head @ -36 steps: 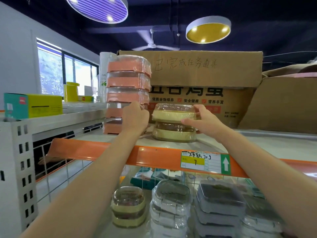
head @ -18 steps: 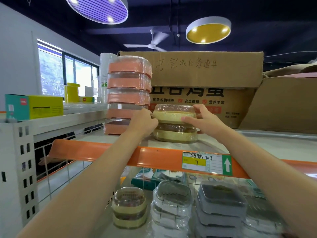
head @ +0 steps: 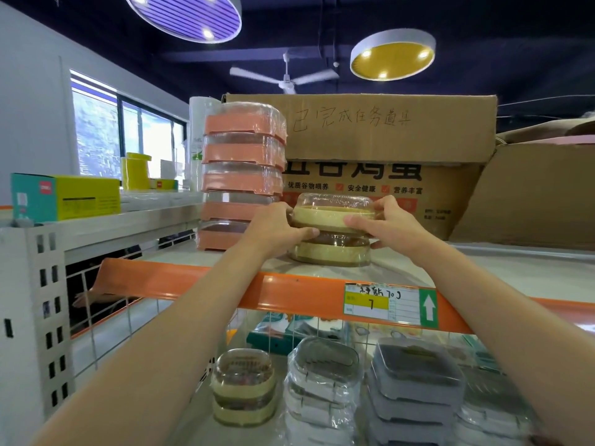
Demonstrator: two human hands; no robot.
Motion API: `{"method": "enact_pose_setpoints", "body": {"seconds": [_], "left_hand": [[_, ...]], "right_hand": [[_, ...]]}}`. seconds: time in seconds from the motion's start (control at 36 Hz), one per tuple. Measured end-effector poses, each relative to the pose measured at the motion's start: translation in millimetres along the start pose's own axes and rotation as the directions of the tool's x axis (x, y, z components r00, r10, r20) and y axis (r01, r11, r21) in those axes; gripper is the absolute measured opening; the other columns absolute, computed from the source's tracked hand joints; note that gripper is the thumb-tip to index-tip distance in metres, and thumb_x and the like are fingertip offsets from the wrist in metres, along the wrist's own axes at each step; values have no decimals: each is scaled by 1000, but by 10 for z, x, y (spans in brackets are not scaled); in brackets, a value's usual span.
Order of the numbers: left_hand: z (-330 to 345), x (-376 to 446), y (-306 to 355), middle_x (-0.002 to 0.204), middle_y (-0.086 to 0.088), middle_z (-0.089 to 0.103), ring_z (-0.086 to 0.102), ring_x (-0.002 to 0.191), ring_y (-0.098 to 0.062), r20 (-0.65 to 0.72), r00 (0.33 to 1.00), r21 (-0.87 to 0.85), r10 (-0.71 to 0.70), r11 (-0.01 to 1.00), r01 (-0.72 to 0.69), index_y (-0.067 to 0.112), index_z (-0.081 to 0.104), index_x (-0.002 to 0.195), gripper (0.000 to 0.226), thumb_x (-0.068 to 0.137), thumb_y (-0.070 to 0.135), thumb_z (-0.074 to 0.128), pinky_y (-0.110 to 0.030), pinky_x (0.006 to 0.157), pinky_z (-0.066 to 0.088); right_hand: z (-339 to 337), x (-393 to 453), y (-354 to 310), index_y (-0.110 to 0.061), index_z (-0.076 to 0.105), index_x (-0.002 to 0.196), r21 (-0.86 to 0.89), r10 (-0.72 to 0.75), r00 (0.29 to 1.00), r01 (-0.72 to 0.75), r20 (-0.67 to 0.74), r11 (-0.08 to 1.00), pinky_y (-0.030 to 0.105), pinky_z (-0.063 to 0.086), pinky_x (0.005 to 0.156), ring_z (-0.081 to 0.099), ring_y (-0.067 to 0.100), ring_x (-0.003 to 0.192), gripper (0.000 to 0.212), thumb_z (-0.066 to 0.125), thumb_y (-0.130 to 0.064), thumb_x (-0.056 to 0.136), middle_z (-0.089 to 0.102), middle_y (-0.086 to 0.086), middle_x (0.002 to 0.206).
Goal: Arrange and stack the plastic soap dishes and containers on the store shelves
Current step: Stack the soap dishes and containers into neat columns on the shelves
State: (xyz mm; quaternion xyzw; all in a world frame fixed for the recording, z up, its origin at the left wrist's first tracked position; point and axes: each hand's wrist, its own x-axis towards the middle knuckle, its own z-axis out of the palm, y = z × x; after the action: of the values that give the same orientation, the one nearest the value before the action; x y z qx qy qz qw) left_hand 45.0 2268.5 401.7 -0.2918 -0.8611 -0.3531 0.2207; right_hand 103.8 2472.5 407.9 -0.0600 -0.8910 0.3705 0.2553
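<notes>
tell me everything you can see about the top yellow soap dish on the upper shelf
The top yellow soap dish is a rounded pale yellow plastic base under a clear domed lid, seemingly wrapped in clear film. It sits level on a matching yellow dish, the two making a short stack on the top shelf beside the taller pink stack. The left hand grips its left side and the right hand its right, fingers curled round the rim.

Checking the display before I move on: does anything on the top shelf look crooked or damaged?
The pink stack is uneven, its dishes stepped and slightly twisted. The yellow pair looks straight: top yellow dish, held by the left hand and right hand, sits squarely on the lower one. No damage shows.
</notes>
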Motion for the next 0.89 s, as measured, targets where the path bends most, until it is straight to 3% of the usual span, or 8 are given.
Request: {"method": "enact_pose_setpoints", "body": {"seconds": [0.14, 0.25, 0.42, 0.53, 0.61, 0.67, 0.78, 0.89], "left_hand": [[-15, -1, -4, 85, 1, 60, 53, 81, -12, -30, 999, 26, 13, 1000, -12, 8, 66, 101, 38, 79, 39, 73, -20, 58, 36], [-8, 2, -18, 95, -7, 69, 58, 85, -15, -36, 999, 24, 12, 1000, -11, 6, 69, 101, 42, 78, 41, 74, -24, 71, 43], [-20, 5, -15, 84, -4, 64, 53, 71, -10, -46, 999, 39, 10, 999, -8, 6, 67, 90, 46, 82, 51, 65, -14, 59, 39], [-24, 14, -21, 90, -15, 71, 66, 85, -24, -52, 998, 96, 33, 995, -28, 2, 70, 91, 54, 83, 54, 61, -32, 76, 51], [-35, 14, -15, 90, -17, 72, 67, 87, -25, -42, 999, 86, 30, 996, -26, -3, 70, 93, 57, 83, 53, 62, -35, 80, 53], [-41, 0, -1, 91, -16, 72, 66, 87, -25, -31, 999, 83, 20, 996, -18, -3, 70, 94, 56, 84, 52, 62, -33, 78, 51], [-51, -47, 47, 81, -13, 69, 62, 75, -20, -31, 1000, 44, -3, 999, 5, -3, 70, 92, 53, 84, 49, 64, -19, 58, 41], [-47, -61, 64, 85, -11, 69, 56, 72, -14, -34, 999, -3, -19, 1000, 19, 0, 71, 90, 48, 83, 48, 66, -18, 57, 39]], "right_hand": [[27, 13, 16, -15, 32, 139, -31, -17, 1000, 18, 22, 999, 43, 50, 95, 55, 23, 112, 86, 66, -61, 74, 49, 6, 131], [36, 7, 10, -13, 33, 138, -55, -22, 999, 23, 27, 998, 43, 49, 96, 55, 22, 113, 83, 64, -60, 77, 51, 5, 131], [38, 17, 2, -12, 35, 136, -47, -23, 999, 24, 23, 999, 43, 50, 95, 56, 22, 111, 78, 66, -56, 78, 52, 5, 128], [32, 24, -9, -11, 36, 135, -59, -28, 999, 29, 26, 998, 42, 51, 94, 56, 22, 110, 77, 66, -54, 79, 52, 5, 125], [30, -6, -33, -11, 37, 134, -83, -34, 999, 36, 25, 996, 42, 50, 94, 56, 21, 108, 73, 65, -52, 81, 52, 5, 123], [26, -41, -59, -10, 37, 135, -100, -35, 999, 37, 25, 994, 42, 50, 95, 55, 21, 109, 73, 63, -51, 83, 52, 5, 123], [12, -115, -109, -8, 35, 137, -88, -20, 1000, 21, 15, 996, 43, 49, 96, 55, 22, 110, 71, 63, -48, 85, 52, 6, 125], [-8, -171, -111, -8, 35, 139, -97, -18, 1000, 18, -2, 995, 42, 48, 97, 54, 21, 110, 71, 62, -47, 87, 52, 5, 126]]}}
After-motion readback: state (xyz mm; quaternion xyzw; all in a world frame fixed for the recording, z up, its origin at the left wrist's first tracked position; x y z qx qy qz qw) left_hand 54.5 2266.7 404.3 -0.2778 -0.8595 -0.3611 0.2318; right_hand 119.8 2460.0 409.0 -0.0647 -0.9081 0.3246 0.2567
